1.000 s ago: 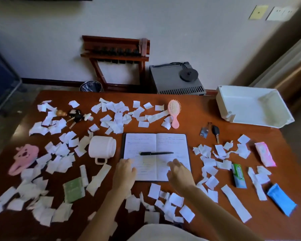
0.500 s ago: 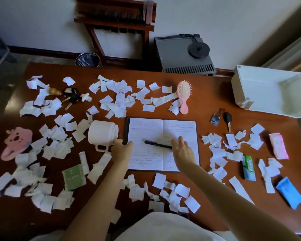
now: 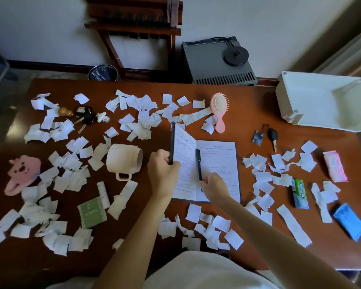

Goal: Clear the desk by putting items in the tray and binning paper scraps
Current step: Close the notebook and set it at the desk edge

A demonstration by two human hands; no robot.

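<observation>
- Notebook is lying open in the middle of the tabletop, with its left cover standing up off the wood.
- Left hand is gripping the edge of that raised cover.
- Right hand is pinching the near end of a black pen, which is sitting over the fold of the pages.
- Paper scraps are lying all around the notebook.
- White tray is sitting at the far right corner, well apart from both hands.
- Mug is lying on its side just left of the left hand.
- Bin is standing on the floor behind the tabletop.
</observation>
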